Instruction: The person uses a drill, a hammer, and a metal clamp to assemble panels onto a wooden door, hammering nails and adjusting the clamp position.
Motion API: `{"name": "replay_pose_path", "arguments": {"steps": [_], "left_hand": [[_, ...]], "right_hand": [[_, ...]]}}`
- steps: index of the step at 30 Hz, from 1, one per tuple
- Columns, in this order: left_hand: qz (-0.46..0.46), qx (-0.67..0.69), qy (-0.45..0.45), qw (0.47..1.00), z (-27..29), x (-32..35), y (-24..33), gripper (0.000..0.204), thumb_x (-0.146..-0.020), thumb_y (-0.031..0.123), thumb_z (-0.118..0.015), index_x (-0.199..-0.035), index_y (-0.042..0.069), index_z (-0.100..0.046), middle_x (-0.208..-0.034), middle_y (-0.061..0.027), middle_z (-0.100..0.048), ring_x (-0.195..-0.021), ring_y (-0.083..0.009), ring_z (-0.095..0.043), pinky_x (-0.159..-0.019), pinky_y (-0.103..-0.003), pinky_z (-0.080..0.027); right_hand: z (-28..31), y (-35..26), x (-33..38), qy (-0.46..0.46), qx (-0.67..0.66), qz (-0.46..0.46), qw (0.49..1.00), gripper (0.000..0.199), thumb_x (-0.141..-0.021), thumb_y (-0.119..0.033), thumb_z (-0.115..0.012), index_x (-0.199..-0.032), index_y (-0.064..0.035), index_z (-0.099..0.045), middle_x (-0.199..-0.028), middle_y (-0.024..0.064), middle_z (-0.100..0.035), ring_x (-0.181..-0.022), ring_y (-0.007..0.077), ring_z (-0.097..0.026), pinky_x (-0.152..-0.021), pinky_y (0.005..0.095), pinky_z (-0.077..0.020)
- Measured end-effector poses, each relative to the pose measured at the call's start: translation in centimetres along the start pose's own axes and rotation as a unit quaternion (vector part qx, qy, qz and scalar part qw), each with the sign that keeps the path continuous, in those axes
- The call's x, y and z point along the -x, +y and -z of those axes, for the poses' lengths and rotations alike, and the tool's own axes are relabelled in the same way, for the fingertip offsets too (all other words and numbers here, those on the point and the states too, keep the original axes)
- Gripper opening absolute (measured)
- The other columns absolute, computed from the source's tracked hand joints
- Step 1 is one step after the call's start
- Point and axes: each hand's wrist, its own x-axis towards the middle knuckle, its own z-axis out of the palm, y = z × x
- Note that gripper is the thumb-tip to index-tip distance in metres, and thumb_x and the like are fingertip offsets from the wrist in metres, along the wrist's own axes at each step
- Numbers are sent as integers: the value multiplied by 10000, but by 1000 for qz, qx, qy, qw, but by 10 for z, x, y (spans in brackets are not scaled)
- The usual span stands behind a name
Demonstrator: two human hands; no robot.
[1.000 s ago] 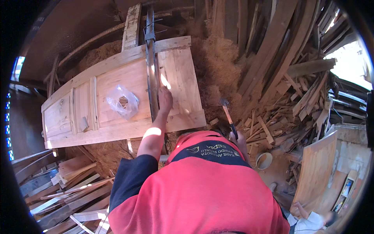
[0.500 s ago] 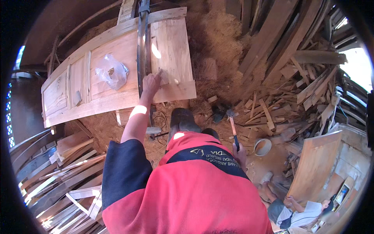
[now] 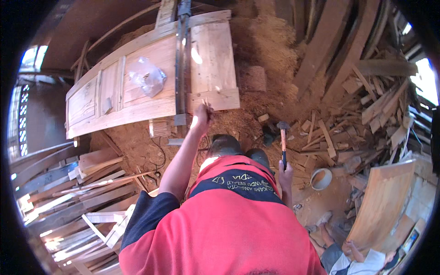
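Both hands full: left hand (image 3: 202, 116) pinching thin stick (image 3: 206, 101) at panel (image 3: 158, 51) edge, right hand (image 3: 286, 174) gripping hammer (image 3: 283, 141).

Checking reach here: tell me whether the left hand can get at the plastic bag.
Probably yes, reaching over the dark bar between the left hand and the plastic bag; nothing covers the bag.
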Motion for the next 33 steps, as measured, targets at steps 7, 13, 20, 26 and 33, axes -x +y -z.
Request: {"name": "replay_pose_path", "arguments": {"steps": [7,13,20,26,33], "left_hand": [[-245,126,131,952,189,-117,202,174,-983,159,-500,-849,91,-588,-702,-16,-538,-595,-130,-504,-520,-281,-436],[-159,-110,195,962,252,-185,253,222,-911,178,-627,-875,-40,-606,-652,-93,-564,-533,-202,-570,-476,-337,-470],[-352,-474,304,748,255,-160,245,519,-841,333,-710,-1119,-97,-622,-1039,-251,-669,-899,-350,-673,-814,-413,-530],[-485,-463,278,688,197,-64,147,414,-901,248,-664,-1239,22,-585,-1211,-248,-564,-1216,-369,-489,-1054,-467,-387],[-322,-263,-21,909,165,129,-6,361,-979,313,-554,-1189,23,-599,-1097,-113,-654,-1000,-189,-613,-896,-338,-458]], "right_hand": [[-30,21,-27,-58,-47,38,996,371,-974,-321,-587,-742,-40,-519,-550,-21,-424,-531,140,-502,-497,350,-388],[-18,0,-16,-33,51,54,997,455,-948,-404,-594,-761,8,-552,-605,121,-492,-576,221,-487,-559,415,-388],[-41,-17,38,13,94,91,991,435,-952,-415,-581,-817,-1,-570,-651,127,-536,-616,233,-523,-593,421,-411],[-89,-55,93,24,63,70,995,391,-929,-393,-617,-870,-7,-604,-666,117,-542,-631,221,-532,-601,395,-425],[-145,-156,106,-103,56,249,961,358,-896,-328,-672,-1132,-58,-659,-864,109,-675,-781,194,-663,-694,337,-513]]}}
